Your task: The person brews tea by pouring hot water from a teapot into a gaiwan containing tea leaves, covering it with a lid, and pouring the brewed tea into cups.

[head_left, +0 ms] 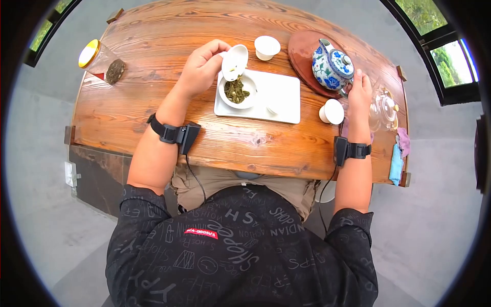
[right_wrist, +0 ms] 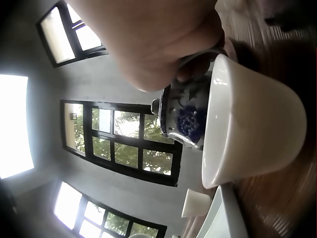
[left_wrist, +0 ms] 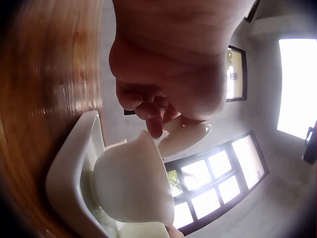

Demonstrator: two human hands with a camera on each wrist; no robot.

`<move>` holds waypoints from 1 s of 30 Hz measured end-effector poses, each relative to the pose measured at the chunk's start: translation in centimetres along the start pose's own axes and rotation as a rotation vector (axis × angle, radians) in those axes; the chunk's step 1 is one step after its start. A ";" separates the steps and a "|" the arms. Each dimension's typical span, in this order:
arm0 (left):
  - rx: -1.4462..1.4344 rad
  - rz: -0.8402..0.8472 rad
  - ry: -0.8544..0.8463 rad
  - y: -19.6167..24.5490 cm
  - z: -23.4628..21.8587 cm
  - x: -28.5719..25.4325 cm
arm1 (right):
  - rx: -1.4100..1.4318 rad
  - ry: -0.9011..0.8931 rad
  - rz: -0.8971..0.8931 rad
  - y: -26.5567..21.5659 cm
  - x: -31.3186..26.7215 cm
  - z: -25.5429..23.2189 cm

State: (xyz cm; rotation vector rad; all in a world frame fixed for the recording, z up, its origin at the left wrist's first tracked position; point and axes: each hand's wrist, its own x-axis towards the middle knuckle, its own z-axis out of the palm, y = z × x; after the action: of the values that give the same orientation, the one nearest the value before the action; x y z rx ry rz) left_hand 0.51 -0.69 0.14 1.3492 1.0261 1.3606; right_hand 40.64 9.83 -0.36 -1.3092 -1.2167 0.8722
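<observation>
My left hand pinches a small white lid, held tilted above a white lidded-cup bowl. Wet tea leaves lie in that bowl, which stands on a white rectangular tray. From the left wrist view, the bowl is upright with the lid near its rim. My right hand grips the handle of a blue-and-white floral teapot, over the edge of a round reddish-brown plate. In the right wrist view a cup partly hides the teapot.
One white cup stands behind the tray, another just left of my right wrist. A clear glass pot sits at the right, with blue and purple cloths. At far left lies a yellow-lidded jar beside a dark lump.
</observation>
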 end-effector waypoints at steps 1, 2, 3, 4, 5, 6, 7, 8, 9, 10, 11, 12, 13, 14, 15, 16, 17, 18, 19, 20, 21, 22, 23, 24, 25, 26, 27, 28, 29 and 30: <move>0.005 -0.004 -0.024 0.1 -0.2 0.0 | -0.001 -0.006 -0.009 0.3 0.1 0.1; 0.009 -0.005 -0.043 0.1 -0.4 0.0 | 0.062 0.012 -0.011 0.6 0.3 0.2; 0.007 0.004 -0.030 0.2 -0.5 0.0 | 0.125 0.028 -0.012 0.8 0.5 0.3; -0.005 0.007 -0.026 0.2 -0.5 0.0 | 0.121 0.037 -0.024 0.9 0.6 0.4; -0.017 0.010 -0.023 0.1 -0.6 0.1 | 0.121 0.029 -0.030 1.1 0.7 0.4; 0.028 0.031 -0.008 -0.3 -0.8 0.2 | 0.092 0.044 -0.055 1.2 0.8 0.3; 0.026 0.037 -0.002 -0.1 -0.8 0.2 | 0.063 0.060 -0.081 1.2 0.9 0.3; 0.032 0.031 0.002 0.1 -0.7 0.1 | 0.053 0.058 -0.082 1.0 1.0 0.1; 0.037 0.025 0.006 0.3 -0.6 0.1 | 0.052 0.053 -0.088 0.9 1.0 -0.1; 0.035 0.030 0.014 0.3 -0.6 0.2 | 0.064 0.062 -0.073 0.3 0.9 -0.2; 0.034 0.041 0.011 0.2 -0.6 0.2 | 0.076 0.070 -0.056 -0.2 0.7 -0.1; 0.033 0.050 0.009 0.1 -0.6 0.1 | 0.094 0.088 -0.070 -0.6 0.7 -0.1; 0.031 0.048 0.015 0.1 -0.7 0.1 | 0.091 0.081 -0.069 -1.2 0.6 0.0; 0.025 0.033 0.001 0.2 -0.6 0.1 | 0.113 0.077 -0.056 -1.8 0.6 0.0; 0.020 0.018 -0.016 0.2 -0.7 0.1 | 0.137 0.075 -0.043 -2.4 0.5 -0.1; 0.020 0.017 -0.015 0.2 -0.8 0.1 | 0.157 0.050 -0.049 -3.2 0.3 -0.1; 0.057 0.028 -0.011 0.1 -0.9 0.1 | 0.157 0.051 -0.049 -4.1 0.0 0.1; 0.092 0.038 -0.007 0.0 -0.9 0.1 | 0.187 0.009 -0.039 -5.0 -0.4 0.2; 0.090 0.037 -0.010 0.0 -0.8 0.1 | 0.216 -0.032 -0.029 -6.1 -0.9 0.4; 0.100 0.025 -0.004 0.0 -0.8 0.1 | 0.276 -0.069 -0.009 -7.7 -1.9 1.0; 0.110 0.013 0.004 0.1 -0.7 0.1 | 0.276 -0.067 -0.010 -8.5 -2.5 1.1; 0.108 0.014 0.004 0.0 -0.7 0.1 | 0.285 -0.133 -0.018 -9.2 -2.9 1.1; 0.117 0.031 0.001 -0.1 -0.6 0.1 | 0.295 -0.199 -0.027 -9.8 -3.4 1.3; 0.128 0.048 -0.002 -0.2 -0.6 0.1 | 0.296 -0.200 -0.027 -10.4 -4.0 1.5; 0.130 0.048 -0.001 -0.1 -0.7 0.1 | 0.268 -0.247 -0.034 -11.0 -4.6 1.9; 0.131 0.057 -0.004 -0.1 -0.7 0.2 | 0.239 -0.293 -0.040 -11.6 -5.2 2.2; 0.133 0.065 -0.008 -0.1 -0.7 0.1 | 0.240 -0.294 -0.040 -12.2 -5.8 2.6; 0.133 0.064 -0.008 0.1 -0.7 0.1 | 0.247 -0.356 -0.035 -12.8 -6.4 3.0; 0.124 0.060 -0.018 0.3 -0.6 0.0 | 0.252 -0.417 -0.029 -13.0 -6.7 3.1; 0.116 0.055 -0.029 0.5 -0.5 0.0 | 0.236 -0.446 -0.019 -13.0 -6.6 3.0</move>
State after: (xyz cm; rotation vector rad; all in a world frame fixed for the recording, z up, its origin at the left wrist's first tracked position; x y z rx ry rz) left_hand -0.05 -0.76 0.56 1.4883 1.0687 1.3356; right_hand 34.23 2.56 10.95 -0.9382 -1.4115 1.2982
